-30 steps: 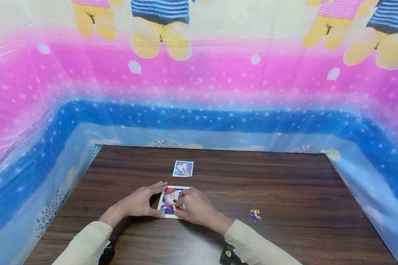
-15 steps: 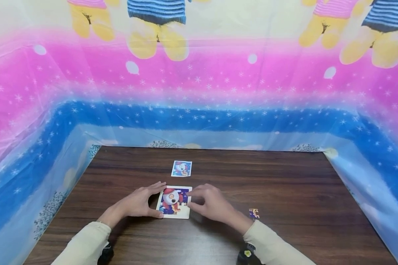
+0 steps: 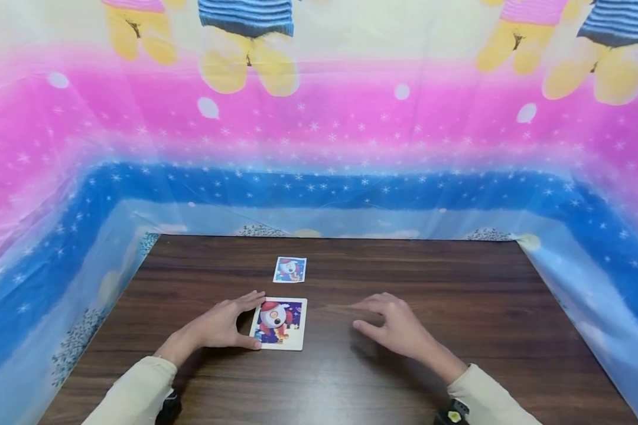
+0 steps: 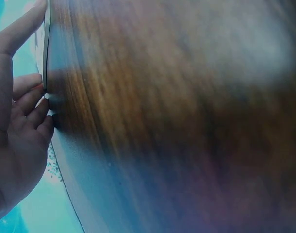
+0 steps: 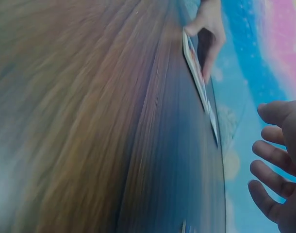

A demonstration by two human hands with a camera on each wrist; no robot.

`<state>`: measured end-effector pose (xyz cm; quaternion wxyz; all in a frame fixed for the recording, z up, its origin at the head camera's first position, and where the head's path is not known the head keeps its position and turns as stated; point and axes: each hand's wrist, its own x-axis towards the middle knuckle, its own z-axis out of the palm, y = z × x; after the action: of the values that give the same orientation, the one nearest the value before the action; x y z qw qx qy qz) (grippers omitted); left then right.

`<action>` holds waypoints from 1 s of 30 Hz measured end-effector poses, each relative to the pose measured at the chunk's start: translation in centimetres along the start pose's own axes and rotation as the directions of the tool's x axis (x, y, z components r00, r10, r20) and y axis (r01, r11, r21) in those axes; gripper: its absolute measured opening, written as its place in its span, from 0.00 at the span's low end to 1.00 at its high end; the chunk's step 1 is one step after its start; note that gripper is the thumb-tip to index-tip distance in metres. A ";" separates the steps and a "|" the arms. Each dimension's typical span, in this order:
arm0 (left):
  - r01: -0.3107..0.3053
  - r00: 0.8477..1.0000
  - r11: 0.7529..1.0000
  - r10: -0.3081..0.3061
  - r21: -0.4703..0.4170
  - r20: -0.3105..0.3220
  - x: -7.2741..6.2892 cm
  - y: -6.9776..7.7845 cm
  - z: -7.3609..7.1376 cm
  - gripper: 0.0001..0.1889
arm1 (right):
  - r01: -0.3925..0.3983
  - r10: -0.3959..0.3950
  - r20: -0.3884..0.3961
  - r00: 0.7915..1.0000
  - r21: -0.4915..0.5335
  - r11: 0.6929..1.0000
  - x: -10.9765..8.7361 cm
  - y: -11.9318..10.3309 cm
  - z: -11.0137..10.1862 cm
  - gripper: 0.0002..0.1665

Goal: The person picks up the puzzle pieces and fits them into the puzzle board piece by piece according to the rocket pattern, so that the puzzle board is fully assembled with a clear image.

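Note:
A small jigsaw puzzle (image 3: 277, 321) in a cream frame lies on the table, with a white round-faced character and a bare cream patch at its lower right. My left hand (image 3: 220, 323) holds the frame by its left side, thumb at the near corner and fingers at the far one. To the right, my right hand (image 3: 396, 324) hovers over the table, fingers loosely spread around nothing. In the right wrist view the same hand (image 5: 284, 160) shows relaxed, separated fingers. The loose puzzle piece seen earlier is hidden behind my right hand or forearm in the head view.
Beyond the puzzle lies a small printed picture card (image 3: 290, 270) with the same character. The dark wooden table (image 3: 404, 265) meets a patterned cloth backdrop (image 3: 319, 189) at its back and sides.
My right hand has left the puzzle and moved right across the table, covering the loose piece in the head view. The left hand stays at the frame's left side.

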<state>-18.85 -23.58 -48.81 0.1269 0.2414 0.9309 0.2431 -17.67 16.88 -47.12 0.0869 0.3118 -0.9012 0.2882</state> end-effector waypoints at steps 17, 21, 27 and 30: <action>-0.001 1.000 1.000 0.001 -0.001 -0.004 0.1 0.2 0.0 0.56 | -0.103 0.098 -0.050 0.994 -0.112 0.988 -6.2 5.1 -4.4 0.19; -0.012 1.000 1.000 0.012 0.002 -0.003 0.1 0.1 0.1 0.56 | -0.164 0.163 -0.012 0.986 -0.118 0.979 -7.3 5.7 -4.7 0.17; -0.007 1.000 1.000 0.007 -0.003 -0.001 0.2 0.1 0.1 0.56 | -0.177 0.180 0.003 0.984 -0.145 0.973 -8.2 6.4 -4.5 0.16; -0.010 1.000 1.000 0.010 -0.001 -0.002 0.2 0.0 0.1 0.56 | -0.173 0.175 0.002 0.985 -0.154 0.973 -8.4 6.6 -4.3 0.17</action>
<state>-18.97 -23.41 -48.88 0.1247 0.2459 0.9296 0.2446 -15.12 27.87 -49.51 0.0782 0.2262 -0.9452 0.2220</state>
